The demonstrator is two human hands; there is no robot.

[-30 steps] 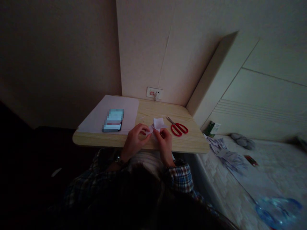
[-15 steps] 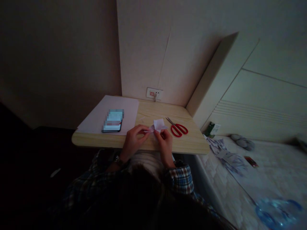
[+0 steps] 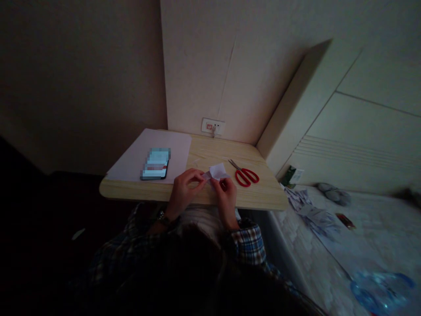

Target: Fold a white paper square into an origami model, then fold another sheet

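Between my two hands, just above the front of the wooden table (image 3: 263, 195), is a small folded piece of white paper (image 3: 217, 171). My left hand (image 3: 184, 188) pinches its left corner between thumb and fingers. On the other side, my right hand (image 3: 226, 193) grips the lower right part with thumb and fingertips. One flap of the paper stands up towards the wall. Red-handled scissors (image 3: 247, 176) lie to the right of my right hand, blades pointing to the back left. The fingers cover part of the folds.
Left on the table, a phone (image 3: 155, 164) with a lit screen rests on white paper sheets (image 3: 131, 164). A wall socket (image 3: 213, 127) sits behind the table. On the bed (image 3: 312, 267) at right are paper strips (image 3: 315, 219), grey slippers-like items (image 3: 333, 194) and a clear blue plastic item (image 3: 381, 292).
The paper's flap has tilted slightly, and the fingers have shifted a little around it. Both hands keep hold of the paper. The view has moved slightly.
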